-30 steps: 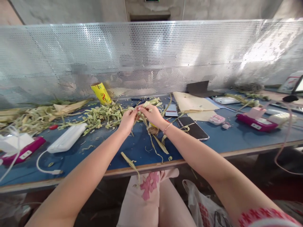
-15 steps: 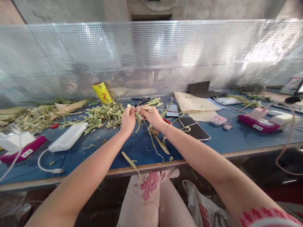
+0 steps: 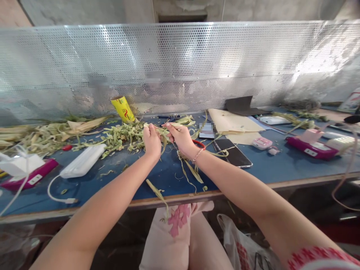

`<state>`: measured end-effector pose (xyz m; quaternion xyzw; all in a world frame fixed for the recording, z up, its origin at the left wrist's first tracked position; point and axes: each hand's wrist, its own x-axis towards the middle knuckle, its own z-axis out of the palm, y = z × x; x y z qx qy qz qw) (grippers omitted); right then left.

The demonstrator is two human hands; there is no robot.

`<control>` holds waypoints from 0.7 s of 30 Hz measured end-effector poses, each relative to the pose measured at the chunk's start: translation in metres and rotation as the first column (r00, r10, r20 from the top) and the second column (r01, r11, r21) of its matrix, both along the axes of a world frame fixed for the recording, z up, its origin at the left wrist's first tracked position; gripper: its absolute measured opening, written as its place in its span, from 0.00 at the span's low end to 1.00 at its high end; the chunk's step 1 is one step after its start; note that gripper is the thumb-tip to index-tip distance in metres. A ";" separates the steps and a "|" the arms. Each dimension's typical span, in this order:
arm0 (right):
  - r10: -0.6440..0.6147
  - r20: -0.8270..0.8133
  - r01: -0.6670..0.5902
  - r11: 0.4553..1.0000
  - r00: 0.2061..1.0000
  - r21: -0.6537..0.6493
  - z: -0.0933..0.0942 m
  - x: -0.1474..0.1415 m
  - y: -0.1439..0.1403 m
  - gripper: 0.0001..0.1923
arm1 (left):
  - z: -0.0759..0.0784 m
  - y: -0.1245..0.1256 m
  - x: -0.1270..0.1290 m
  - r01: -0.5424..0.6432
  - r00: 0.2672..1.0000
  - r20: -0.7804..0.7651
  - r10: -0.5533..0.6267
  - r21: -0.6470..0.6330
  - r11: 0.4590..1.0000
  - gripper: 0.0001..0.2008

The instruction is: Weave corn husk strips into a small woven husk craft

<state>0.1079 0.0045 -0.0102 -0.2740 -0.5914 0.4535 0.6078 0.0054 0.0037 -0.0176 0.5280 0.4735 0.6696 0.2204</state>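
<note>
My left hand (image 3: 152, 140) and my right hand (image 3: 180, 137) meet above the middle of the blue table (image 3: 135, 180), both pinched on one pale green leaf strip (image 3: 164, 132) stretched between them. More strips (image 3: 188, 170) trail down from my right hand onto the table. A small woven knot of strips lies mostly hidden under my right wrist, which wears a thin bracelet (image 3: 198, 154). Behind my hands lies a heap of cut green leaf bits (image 3: 120, 135).
A yellow tube (image 3: 122, 109) leans against the perforated metal screen (image 3: 180, 63). Long leaves (image 3: 47, 133) are piled at the left, with a white power bank (image 3: 83, 165) and cable. A black phone (image 3: 233, 152), brown paper (image 3: 229, 122), red scissors (image 3: 199, 143) and pink devices (image 3: 311, 147) lie at the right.
Both hands have lifted slightly and drawn nearer to me while they keep working the strip; my left thumb now stands up. The view has shifted a little.
</note>
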 end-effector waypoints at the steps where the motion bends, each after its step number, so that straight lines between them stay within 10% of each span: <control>1: -0.010 0.006 0.010 1.000 1.000 -0.002 0.000 0.000 0.001 0.17 | 0.001 -0.001 0.002 -0.032 0.997 0.067 0.032 0.007 0.999 0.20; 12: -0.090 0.093 0.097 0.993 0.992 -0.070 0.002 0.001 -0.002 0.16 | 0.008 -0.008 0.008 0.036 0.995 0.096 -0.031 -0.045 0.998 0.22; 21: -0.152 0.091 0.156 0.987 0.984 -0.033 0.003 0.003 0.001 0.15 | 0.012 -0.021 0.003 -0.055 0.965 -0.247 0.085 0.126 0.990 0.20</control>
